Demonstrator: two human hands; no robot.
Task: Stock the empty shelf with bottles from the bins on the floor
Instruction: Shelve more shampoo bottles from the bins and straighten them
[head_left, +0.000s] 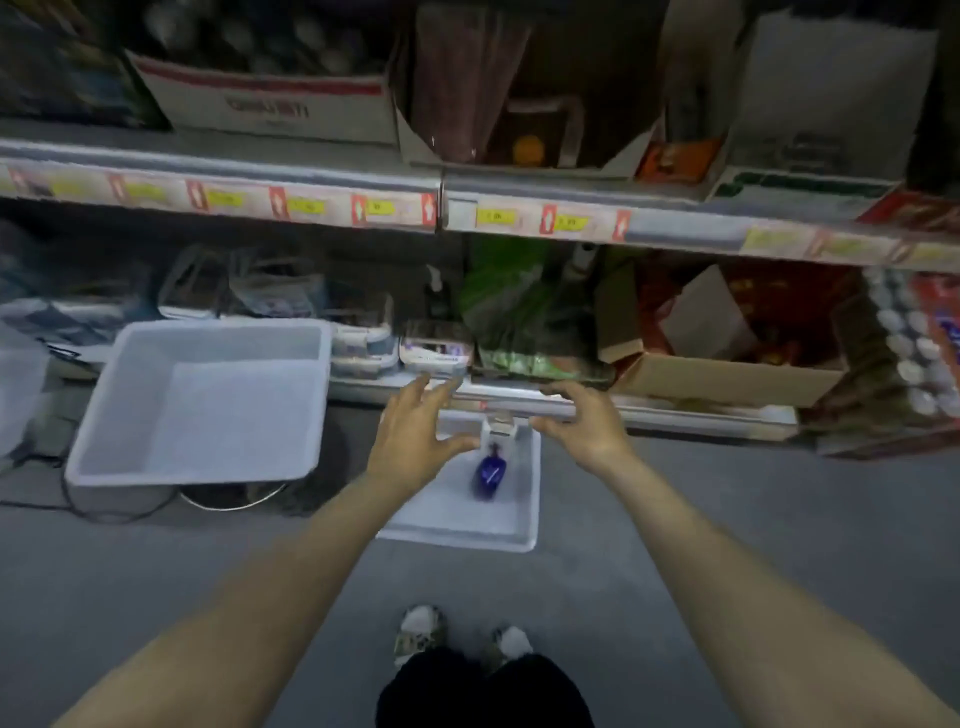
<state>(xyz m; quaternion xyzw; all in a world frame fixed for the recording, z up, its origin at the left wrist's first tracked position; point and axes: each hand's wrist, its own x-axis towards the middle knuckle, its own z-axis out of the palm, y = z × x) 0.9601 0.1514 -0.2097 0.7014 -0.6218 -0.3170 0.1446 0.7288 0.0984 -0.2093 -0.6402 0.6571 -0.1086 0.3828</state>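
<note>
A blue bottle (488, 474) with a white label lies in a small white bin (511, 530) on the floor below the bottom shelf. A pale bottle cap or small bottle (500, 425) shows at the bin's far end. My left hand (415, 434) hovers over the bin's left side, fingers spread and holding nothing. Over the bin's right rim, my right hand (576, 421) is stretched out with loosely bent fingers, also holding nothing. A larger white bin (202, 400) to the left has nothing in it.
The bottom shelf (519, 395) holds plastic tubs, a green bag and an open cardboard box (727, 374). The upper shelf (441, 202) carries price tags and boxes. My shoes (462, 639) stand on the grey floor. A cable lies at the left.
</note>
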